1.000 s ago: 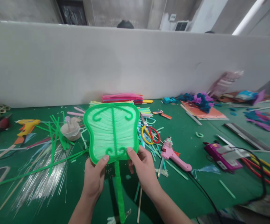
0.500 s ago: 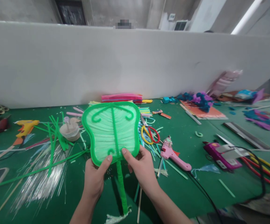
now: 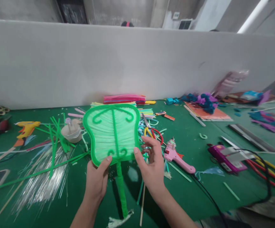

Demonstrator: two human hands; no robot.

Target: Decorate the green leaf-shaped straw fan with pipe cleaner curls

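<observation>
A green hand fan (image 3: 104, 133) with a pale ribbed face, darker fuzzy rim, centre stem and curled trims is held upright in front of me. Its wrapped green handle (image 3: 121, 193) points down, with a pale tassel (image 3: 119, 220) at the tip. My left hand (image 3: 97, 180) grips the lower left corner, thumb on the face and fingers behind. By the lower right edge is my right hand (image 3: 153, 167), fingers apart and loosely curled; its thumb tip is at the rim. Whether that thumb touches the fan I cannot tell.
To the right lie a pink glue gun (image 3: 177, 156), red-and-yellow scissors (image 3: 155, 134) and a purple power socket (image 3: 225, 158). A yellow glue gun (image 3: 25, 128), a small cup (image 3: 71, 133) and clear thin sticks (image 3: 44, 177) lie left. A white partition (image 3: 137, 63) stands behind.
My right hand has come off the fan's lower edge and spread its fingers, moving slightly right. A second curl at the base now shows. The fan has shifted slightly left.
</observation>
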